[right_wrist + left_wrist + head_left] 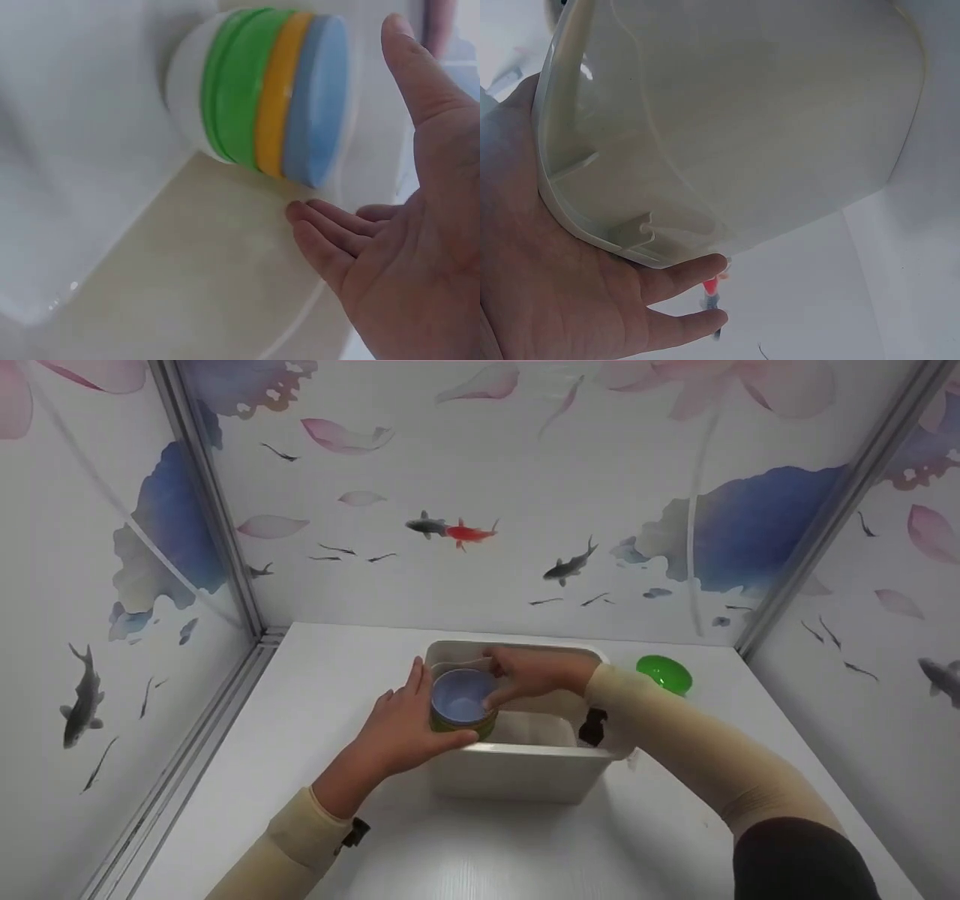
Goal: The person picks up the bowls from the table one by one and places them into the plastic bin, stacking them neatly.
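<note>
Inside a white plastic bin (pixel 517 776), at its left end, stands a stack of bowls. The blue bowl (pixel 459 697) is uppermost; in the right wrist view an orange bowl (pixel 279 94), green bowls (pixel 238 90) and a white bowl (pixel 186 94) lie beneath it. My right hand (pixel 536 671) reaches over the bin with thumb and fingers spread about the stack; the right wrist view shows a gap between fingertips and bowls. My left hand (pixel 401 727) rests along the bin's left rim, palm against the edge and fingers extended, as the left wrist view shows.
A separate green bowl (pixel 664 673) sits on the white table (pixel 337 667) to the right of the bin, close to my right forearm. Printed white panels (pixel 480 472) with metal corner posts (pixel 217 502) enclose the table at the back and sides.
</note>
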A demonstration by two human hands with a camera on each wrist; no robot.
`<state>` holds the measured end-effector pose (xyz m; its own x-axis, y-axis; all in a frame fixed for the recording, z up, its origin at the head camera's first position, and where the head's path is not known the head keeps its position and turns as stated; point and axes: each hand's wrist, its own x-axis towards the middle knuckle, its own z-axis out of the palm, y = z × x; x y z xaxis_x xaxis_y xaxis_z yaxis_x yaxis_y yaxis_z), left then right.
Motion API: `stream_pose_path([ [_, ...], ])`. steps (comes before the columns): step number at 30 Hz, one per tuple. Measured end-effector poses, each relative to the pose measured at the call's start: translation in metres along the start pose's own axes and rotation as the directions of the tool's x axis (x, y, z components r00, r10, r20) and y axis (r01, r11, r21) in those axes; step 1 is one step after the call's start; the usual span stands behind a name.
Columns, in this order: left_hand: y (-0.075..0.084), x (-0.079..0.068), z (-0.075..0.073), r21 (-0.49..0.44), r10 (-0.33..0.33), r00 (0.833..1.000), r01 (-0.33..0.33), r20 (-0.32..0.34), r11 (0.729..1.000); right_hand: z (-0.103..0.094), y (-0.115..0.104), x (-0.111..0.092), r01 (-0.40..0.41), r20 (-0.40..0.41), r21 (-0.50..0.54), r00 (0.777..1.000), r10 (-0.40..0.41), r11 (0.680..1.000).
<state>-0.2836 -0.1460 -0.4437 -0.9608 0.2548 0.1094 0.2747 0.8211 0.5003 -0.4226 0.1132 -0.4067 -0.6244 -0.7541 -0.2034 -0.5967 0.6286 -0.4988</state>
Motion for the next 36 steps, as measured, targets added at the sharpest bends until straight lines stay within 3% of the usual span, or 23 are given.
stream_pose_path([
  [4,0.001,0.0,0.0,-0.012,-0.015,1.0,0.015,0.005,1.0,-0.017,-0.002,-0.015,-0.008,-0.004,-0.019,1.0,0.008,1.0],
  [8,0.0,0.001,0.002,-0.02,-0.023,1.0,0.023,0.006,1.0,-0.033,-0.002,-0.035,0.033,-0.047,-0.001,0.998,-0.033,0.999],
  [13,0.0,0.001,0.003,-0.018,-0.027,1.0,0.027,0.008,0.999,-0.048,0.003,-0.064,0.105,-0.15,0.03,0.984,-0.099,0.994],
  [18,-0.002,0.0,0.002,-0.003,-0.001,1.0,0.001,0.001,1.0,-0.052,0.018,-0.097,0.153,-0.278,0.08,0.952,-0.126,0.985],
  [22,-0.001,-0.001,0.001,0.01,0.011,1.0,-0.011,0.002,1.0,-0.047,0.034,-0.121,0.174,-0.389,0.092,0.912,-0.126,0.98],
  [26,0.0,-0.001,0.0,-0.002,0.004,1.0,-0.004,-0.001,1.0,-0.038,0.052,-0.143,0.178,-0.5,0.082,0.859,-0.114,0.981],
  [30,0.001,-0.001,-0.001,-0.012,-0.002,1.0,0.002,-0.009,1.0,-0.025,0.069,-0.161,0.145,-0.607,0.066,0.791,-0.075,0.987],
  [36,0.002,-0.001,-0.001,-0.01,-0.004,1.0,0.004,-0.009,1.0,-0.001,0.097,-0.182,0.054,-0.732,0.119,0.679,0.051,0.991],
])
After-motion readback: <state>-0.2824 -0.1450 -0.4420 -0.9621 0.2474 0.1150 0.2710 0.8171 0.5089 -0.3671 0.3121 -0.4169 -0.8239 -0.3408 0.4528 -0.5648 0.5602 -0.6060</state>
